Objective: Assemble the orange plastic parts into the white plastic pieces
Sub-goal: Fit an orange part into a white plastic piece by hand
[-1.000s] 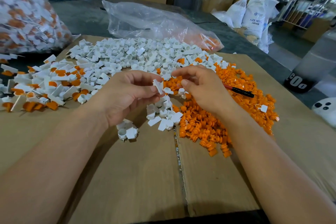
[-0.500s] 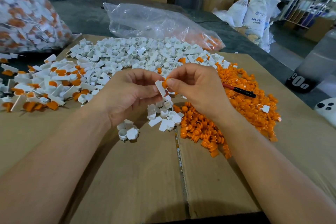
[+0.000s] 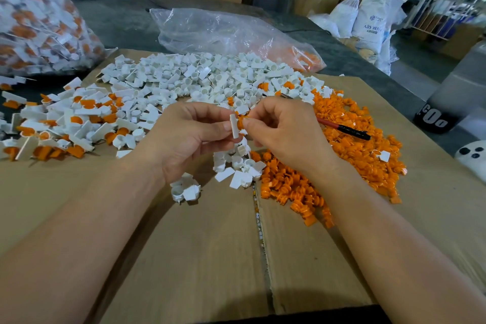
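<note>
Above cardboard, left hand pinches upright white piece.

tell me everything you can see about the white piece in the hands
The white piece looks like smooth matte plastic: a small flat tab seen nearly edge-on, held upright above the cardboard. The left hand pinches it between thumb and fingers. The right hand holds an orange part against its right side. Any socket is hidden.
</note>
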